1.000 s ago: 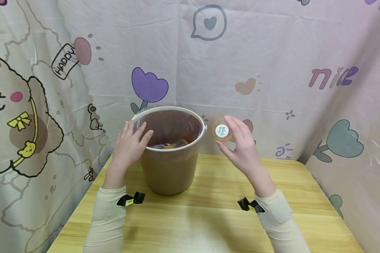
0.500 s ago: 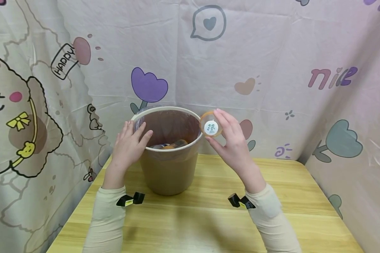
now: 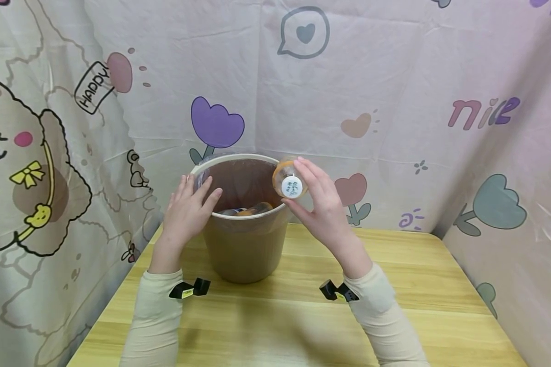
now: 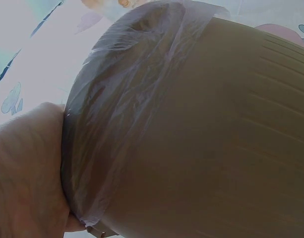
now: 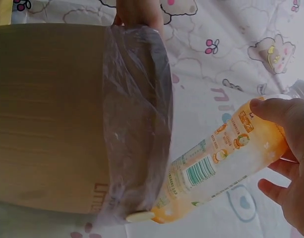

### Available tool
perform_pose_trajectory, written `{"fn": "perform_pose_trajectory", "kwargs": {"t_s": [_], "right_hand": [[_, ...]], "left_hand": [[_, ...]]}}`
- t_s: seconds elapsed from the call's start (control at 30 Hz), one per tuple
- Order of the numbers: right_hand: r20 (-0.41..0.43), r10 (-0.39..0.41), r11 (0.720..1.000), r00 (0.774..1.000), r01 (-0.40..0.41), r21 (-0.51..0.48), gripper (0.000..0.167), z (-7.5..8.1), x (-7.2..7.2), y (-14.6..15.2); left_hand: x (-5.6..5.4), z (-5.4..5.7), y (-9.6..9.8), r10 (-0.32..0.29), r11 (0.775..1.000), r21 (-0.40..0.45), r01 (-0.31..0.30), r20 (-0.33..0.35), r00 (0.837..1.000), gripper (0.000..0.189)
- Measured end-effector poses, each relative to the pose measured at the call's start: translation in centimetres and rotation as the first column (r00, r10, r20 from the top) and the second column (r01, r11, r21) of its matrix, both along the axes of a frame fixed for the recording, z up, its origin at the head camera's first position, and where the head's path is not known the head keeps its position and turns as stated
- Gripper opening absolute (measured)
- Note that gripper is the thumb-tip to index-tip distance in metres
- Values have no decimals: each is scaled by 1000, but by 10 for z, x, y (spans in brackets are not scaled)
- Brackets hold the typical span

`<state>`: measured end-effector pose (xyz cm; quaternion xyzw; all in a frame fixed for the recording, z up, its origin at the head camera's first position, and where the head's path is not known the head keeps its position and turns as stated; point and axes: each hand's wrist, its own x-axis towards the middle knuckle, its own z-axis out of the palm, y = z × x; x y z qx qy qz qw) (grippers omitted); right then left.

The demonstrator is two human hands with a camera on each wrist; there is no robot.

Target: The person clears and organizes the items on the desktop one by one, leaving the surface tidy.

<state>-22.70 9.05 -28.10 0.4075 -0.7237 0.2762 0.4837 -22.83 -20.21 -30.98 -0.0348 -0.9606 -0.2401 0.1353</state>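
My right hand pinches a clear plastic drink bottle with an orange label by its neck end, thumb and fingertips around it. In the head view its white cap faces me and the bottle overlaps the right rim of the brown trash bin. The right wrist view has the bottle's base at the bin's mouth, beside the rim. On the bin's left side, my left hand rests over the rim with fingers spread; some fingers are hidden behind the rim in the left wrist view.
A thin plastic liner folds over the bin's rim. Inside lie bottles with orange and blue parts. The bin stands on a wooden table, with printed cloth hanging behind and at both sides.
My right hand has moved left with the bottle, from beside the bin to its right rim, and the bottle has tilted. My left hand and the bin have stayed in place.
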Motion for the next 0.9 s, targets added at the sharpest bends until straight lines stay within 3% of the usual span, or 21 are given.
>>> {"fn": "perform_pose_trajectory", "kwargs": {"t_s": [0.9], "right_hand": [[143,8,986,990,-31,164,72,-27,-24,-34]], "left_hand": [[-2,-1,-1,4,1000,4,-3,-11,1000,81]]}}
